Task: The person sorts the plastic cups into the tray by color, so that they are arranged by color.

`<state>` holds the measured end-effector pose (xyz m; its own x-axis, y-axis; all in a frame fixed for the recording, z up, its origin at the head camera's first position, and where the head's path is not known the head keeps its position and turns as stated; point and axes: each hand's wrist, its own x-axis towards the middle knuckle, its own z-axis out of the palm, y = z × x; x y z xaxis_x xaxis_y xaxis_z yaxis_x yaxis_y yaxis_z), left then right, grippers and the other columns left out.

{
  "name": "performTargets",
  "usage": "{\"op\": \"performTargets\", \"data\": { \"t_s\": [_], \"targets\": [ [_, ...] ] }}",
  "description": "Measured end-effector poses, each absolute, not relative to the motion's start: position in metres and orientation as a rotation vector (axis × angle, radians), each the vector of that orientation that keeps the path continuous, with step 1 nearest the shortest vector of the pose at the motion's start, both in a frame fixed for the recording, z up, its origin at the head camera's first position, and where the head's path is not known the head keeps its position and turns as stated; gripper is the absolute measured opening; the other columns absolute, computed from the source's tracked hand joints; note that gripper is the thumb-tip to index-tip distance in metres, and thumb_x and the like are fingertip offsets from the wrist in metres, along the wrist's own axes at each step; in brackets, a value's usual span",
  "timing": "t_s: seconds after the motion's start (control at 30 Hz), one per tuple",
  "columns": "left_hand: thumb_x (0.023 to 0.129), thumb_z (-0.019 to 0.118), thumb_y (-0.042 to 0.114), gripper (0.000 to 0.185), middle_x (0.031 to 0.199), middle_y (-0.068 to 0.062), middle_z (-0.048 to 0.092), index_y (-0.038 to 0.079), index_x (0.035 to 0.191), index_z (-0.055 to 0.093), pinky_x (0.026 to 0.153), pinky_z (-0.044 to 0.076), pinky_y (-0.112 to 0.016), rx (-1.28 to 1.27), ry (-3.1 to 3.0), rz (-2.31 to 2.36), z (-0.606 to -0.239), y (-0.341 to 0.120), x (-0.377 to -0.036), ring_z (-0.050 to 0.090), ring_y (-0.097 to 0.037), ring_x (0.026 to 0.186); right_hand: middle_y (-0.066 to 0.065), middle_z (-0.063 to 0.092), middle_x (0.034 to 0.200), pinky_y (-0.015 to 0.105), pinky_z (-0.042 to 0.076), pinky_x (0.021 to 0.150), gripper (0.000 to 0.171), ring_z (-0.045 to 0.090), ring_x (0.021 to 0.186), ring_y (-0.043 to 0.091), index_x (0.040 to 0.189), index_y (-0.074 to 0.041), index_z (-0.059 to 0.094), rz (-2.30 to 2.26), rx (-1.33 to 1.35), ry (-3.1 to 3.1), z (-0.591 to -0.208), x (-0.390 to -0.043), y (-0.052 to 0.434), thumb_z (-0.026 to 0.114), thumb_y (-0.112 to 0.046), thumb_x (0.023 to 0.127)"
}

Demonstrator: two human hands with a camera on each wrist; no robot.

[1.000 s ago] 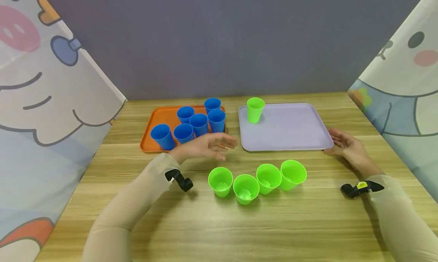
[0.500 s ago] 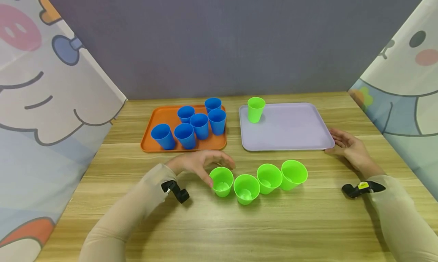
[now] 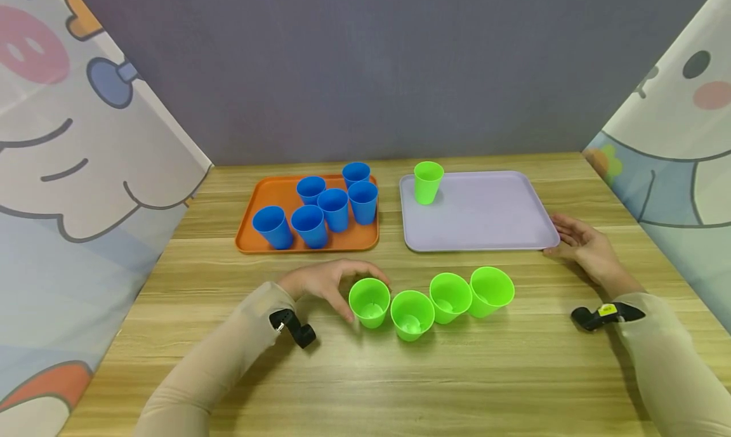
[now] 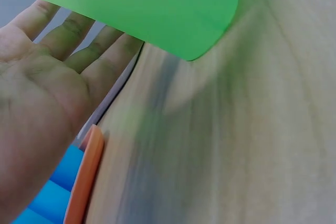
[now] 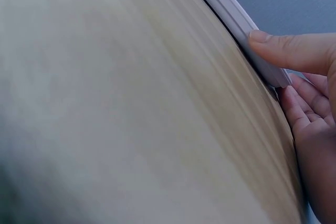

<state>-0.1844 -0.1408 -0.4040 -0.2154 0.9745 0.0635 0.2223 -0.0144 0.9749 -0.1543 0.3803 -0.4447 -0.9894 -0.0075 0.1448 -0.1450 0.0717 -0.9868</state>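
While the person's left hand [image 3: 325, 283] curls around the leftmost green cup [image 3: 369, 302], thumb on the near side and fingers round the back, that cup stands upright on the wooden table [image 3: 457, 373], mouth pointing straight up, long axis vertical. In the left wrist view the fingers [image 4: 79, 38] look fairly straight against the cup's wall [image 4: 136, 9], so it's more of a cupping touch than a tight squeeze, and I honestly can't tell if it's a real grip yet.

That cup is first in a little row of four green ones. The second [image 3: 411, 314] is touching it, then a third [image 3: 450, 297], then a fourth [image 3: 490, 290], which seems to lean a bit to the right.

Over on the other side, the right hand [image 3: 588, 250] rests loosely at the near right corner of the lavender tray [image 3: 491, 221]; the right wrist view shows the thumb [image 5: 289, 51] on the rim and the fingers beneath the edge. One lone green cup [image 3: 428, 182] stands at that tray's far left corner.

Six blue cups [image 3: 334, 208] stand clustered on the orange tray [image 3: 251, 231], just left of the lavender one.
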Motion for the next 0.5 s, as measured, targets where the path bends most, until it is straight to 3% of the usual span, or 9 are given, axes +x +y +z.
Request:
{"op": "performTargets", "data": {
  "t_s": [0.5],
  "targets": [
    [0.071, 0.08, -0.013, 0.075, 0.128, -0.016, 0.058, -0.008, 0.137, 0.045, 0.108, 0.04, -0.042, 1.165, 1.515, 1.394, -0.4112, -0.1434, -0.1792, 0.053, -0.029, 0.118, -0.015, 0.06, 0.122, 0.007, 0.045, 0.089, 0.078, 0.059, 0.107, -0.006, 0.149, 0.005, 0.038, 2.095, 0.166, -2.206, -0.4438, -0.1533, 0.3809, 0.069, 0.022, 0.079]
  ]
}}
